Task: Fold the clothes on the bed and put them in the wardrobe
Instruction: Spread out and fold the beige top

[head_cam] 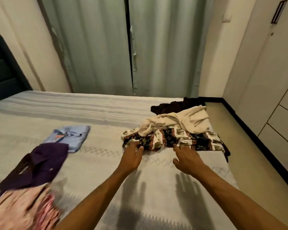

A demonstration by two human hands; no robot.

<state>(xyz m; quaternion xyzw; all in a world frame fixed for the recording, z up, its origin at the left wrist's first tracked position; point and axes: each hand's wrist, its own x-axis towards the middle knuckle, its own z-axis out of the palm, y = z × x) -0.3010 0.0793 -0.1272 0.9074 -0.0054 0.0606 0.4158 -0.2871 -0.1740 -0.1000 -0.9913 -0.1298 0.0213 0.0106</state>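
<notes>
The patterned garment (pixel 173 140) lies crumpled near the bed's (pixel 98 113) right edge, under a cream garment (pixel 178 122) with a dark one (pixel 175 105) behind. It looks light and limp, so taking it by two corners of the near hem seems best. The left hand (pixel 131 156) has its fingers curling into that hem; the right hand (pixel 188 158) hovers spread, gripping nothing. Its true shape is hidden in the heap. At far left, the pink clothing (pixel 23 206) is blurred.

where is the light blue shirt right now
In the head view the light blue shirt lies folded on the left of the bed, just beyond the purple shirt, well apart from the unfolded pile on the right.
</notes>
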